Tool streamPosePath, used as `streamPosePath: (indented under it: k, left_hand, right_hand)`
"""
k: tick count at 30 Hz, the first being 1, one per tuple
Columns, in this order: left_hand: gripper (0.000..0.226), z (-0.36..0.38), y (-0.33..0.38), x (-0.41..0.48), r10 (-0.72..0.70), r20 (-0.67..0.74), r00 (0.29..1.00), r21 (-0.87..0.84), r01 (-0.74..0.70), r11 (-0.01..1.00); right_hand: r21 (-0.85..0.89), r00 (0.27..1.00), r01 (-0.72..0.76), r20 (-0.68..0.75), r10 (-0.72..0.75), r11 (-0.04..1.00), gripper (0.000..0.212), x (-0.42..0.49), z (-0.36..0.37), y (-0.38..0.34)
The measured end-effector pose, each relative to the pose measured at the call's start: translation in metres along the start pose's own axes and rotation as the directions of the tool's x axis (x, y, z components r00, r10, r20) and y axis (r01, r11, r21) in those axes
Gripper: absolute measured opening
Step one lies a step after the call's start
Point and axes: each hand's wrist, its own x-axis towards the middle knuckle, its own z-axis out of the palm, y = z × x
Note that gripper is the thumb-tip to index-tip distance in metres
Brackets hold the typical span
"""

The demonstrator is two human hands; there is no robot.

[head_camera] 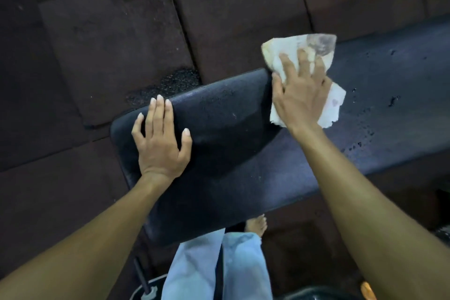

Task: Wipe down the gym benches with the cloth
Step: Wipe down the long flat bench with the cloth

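right grip (300, 95) flat, fingers spread, pressing the cloth (316, 42) onto the gym bench (379, 95) at the gap beside its seat pad (224, 114); left grip (160, 146) flat, holding nothing, on that pad over rubber floor tiles (109, 44).

Bench (219, 114): black padded vinyl, faint sheen, wet droplets at right.
Cloth (292, 56): white, crumpled, stained.
Floor (109, 44): dark matt rubber tiles, grainy.

Black padded bench (243, 178) – seat pad (219, 117) at left, long pad (379, 75) running right, wet droplets (392, 100) on it. Stained white cloth (292, 46) at the join, right hand (302, 95) flat on it – left hand (160, 143) flat on seat pad. Dark rubber floor tiles (109, 44) underneath
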Motion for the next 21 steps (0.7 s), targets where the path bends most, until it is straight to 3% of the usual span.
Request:
streamPosePath:
  k: [3,8,10,12,14,16,17,19,21]
  left_hand:
    - [0.067,-0.004,0.004,-0.001,-0.016,0.021,1.000,-0.001,0.016,1.000]
    - [0.067,-0.005,0.011,-0.004,-0.047,0.017,0.999,0.019,0.047,0.999]
    - [0.067,-0.004,0.017,-0.009,-0.055,0.014,0.998,0.051,0.054,0.997]
    - [0.065,-0.001,0.026,-0.013,-0.092,0.013,0.996,0.076,0.091,0.993]
    - [0.063,0.001,0.033,-0.014,-0.139,0.010,0.990,0.093,0.138,0.986]
    - [0.062,-0.001,0.036,-0.014,-0.165,0.030,0.986,0.102,0.161,0.982]
    - [0.062,-0.002,0.036,-0.014,-0.163,0.042,0.986,0.112,0.157,0.981]
    - [0.061,-0.002,0.039,-0.016,-0.176,0.049,0.983,0.128,0.169,0.977]
    - [0.060,-0.001,0.049,-0.017,-0.239,0.053,0.969,0.104,0.233,0.967]
  right_hand:
    - [-0.038,0.982,0.180,-0.044,-0.181,0.983,0.044,-0.046,0.003,0.025]
    - [-0.065,0.885,0.464,-0.004,-0.465,0.884,0.050,-0.125,0.012,0.117]
    - [-0.058,0.947,0.320,0.018,-0.320,0.945,0.051,-0.116,0.007,0.155]
    - [0.033,0.998,-0.055,0.023,0.054,0.998,0.049,-0.087,-0.003,0.173]
    - [0.147,0.910,-0.412,0.020,0.414,0.899,0.049,-0.053,-0.008,0.161]
    - [0.195,0.876,-0.478,0.039,0.480,0.856,0.052,-0.042,-0.009,0.120]
    - [0.215,0.915,-0.400,0.039,0.402,0.891,0.052,-0.048,-0.007,0.093]
    - [0.216,0.995,-0.076,-0.042,0.087,0.973,0.050,-0.079,0.001,0.054]
    - [0.116,0.941,0.338,-0.050,-0.334,0.934,0.050,-0.117,0.007,0.051]
